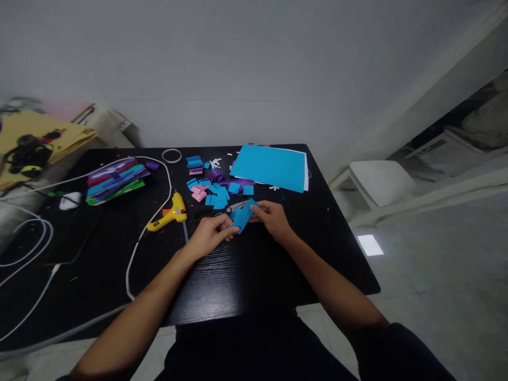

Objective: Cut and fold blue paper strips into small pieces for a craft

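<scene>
Both my hands grip one piece of blue paper [245, 216] just above the table's middle. The fingers of my left hand [214, 233] are closed on its lower left end. At its upper right end, my right hand [272, 217] pinches it between thumb and fingers. The paper looks bent or folded over, with a second layer showing at its left. Behind it lies a pair of scissors [234, 207], partly hidden by my hands and the paper. Small cut blue pieces [217, 197] and pink pieces [199, 193] lie scattered just beyond.
A yellow glue gun [170, 212] lies left of my hands, beside a white cable [137, 247]. Large blue sheets [272, 166] lie at the back right. Colourful paper strips [117, 180], a tape ring [172, 155] and a white case [70, 200] are leftward. A white stool [377, 182] stands right.
</scene>
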`<state>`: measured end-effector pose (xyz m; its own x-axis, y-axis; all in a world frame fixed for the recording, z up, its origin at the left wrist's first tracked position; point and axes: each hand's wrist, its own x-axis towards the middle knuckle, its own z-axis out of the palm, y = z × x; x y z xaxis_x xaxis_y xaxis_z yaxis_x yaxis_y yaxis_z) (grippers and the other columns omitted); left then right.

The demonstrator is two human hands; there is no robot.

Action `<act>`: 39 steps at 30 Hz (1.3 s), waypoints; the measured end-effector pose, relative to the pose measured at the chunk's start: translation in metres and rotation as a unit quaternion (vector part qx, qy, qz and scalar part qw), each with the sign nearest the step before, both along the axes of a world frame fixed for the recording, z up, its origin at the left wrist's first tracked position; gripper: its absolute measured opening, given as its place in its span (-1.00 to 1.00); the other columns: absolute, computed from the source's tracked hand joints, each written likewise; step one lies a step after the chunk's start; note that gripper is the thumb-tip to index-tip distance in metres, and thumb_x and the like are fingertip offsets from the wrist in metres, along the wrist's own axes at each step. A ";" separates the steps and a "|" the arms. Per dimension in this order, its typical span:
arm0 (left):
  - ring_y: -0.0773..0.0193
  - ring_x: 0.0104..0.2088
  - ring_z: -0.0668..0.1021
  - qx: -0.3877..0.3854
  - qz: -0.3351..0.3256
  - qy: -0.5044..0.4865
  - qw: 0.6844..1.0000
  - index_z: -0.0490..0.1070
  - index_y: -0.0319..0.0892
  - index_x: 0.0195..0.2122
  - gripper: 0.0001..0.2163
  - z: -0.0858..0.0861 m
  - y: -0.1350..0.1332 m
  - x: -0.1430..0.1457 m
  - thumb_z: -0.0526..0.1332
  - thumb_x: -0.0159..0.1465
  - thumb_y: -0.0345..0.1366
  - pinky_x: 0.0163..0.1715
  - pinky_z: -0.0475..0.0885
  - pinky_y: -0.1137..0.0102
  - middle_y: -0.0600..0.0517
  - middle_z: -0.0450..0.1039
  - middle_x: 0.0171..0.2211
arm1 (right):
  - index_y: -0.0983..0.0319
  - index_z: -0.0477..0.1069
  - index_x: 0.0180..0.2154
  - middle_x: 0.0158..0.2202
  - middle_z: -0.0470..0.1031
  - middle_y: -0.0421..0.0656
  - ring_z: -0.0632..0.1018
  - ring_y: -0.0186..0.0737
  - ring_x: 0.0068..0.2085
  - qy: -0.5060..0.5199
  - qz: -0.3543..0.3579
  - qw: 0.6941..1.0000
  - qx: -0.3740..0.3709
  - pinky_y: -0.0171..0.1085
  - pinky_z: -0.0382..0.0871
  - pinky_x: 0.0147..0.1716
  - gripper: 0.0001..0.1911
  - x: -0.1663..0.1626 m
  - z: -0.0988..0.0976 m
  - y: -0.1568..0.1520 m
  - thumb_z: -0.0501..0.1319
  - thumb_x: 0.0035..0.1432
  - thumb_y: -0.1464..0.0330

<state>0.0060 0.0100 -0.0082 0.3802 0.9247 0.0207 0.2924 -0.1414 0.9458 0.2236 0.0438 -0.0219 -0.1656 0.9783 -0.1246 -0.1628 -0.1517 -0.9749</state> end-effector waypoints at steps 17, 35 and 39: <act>0.23 -0.24 0.62 0.052 0.064 -0.054 0.995 0.45 -0.15 0.04 -0.67 -0.003 0.000 0.001 0.31 0.32 -0.14 -0.21 0.53 0.36 -0.01 0.58 -0.24 | 0.28 0.56 -0.34 -0.44 0.64 -0.16 0.68 -0.18 -0.40 0.008 0.157 0.987 -0.029 -0.19 0.66 -0.32 -0.54 -0.010 0.000 -0.012 0.49 -0.09 0.02; 0.32 -0.39 0.57 0.056 0.088 -0.068 0.992 0.59 -0.18 -0.09 -0.76 -0.009 -0.003 0.006 0.37 0.26 -0.20 -0.34 0.49 0.43 0.04 0.56 -0.39 | 0.22 0.58 -0.30 -0.40 0.66 -0.19 0.68 -0.19 -0.37 0.002 0.020 1.000 0.010 -0.23 0.61 -0.31 -0.68 -0.016 -0.006 -0.018 0.51 -0.10 0.21; 0.30 -0.40 0.58 0.066 0.113 -0.073 0.989 0.59 -0.18 -0.12 -0.76 -0.009 -0.003 0.007 0.39 0.23 -0.19 -0.34 0.51 0.42 0.04 0.57 -0.39 | 0.20 0.58 -0.29 -0.38 0.67 -0.18 0.69 -0.18 -0.33 -0.005 0.009 0.999 0.035 -0.23 0.59 -0.25 -0.72 -0.019 -0.004 -0.020 0.49 -0.06 0.24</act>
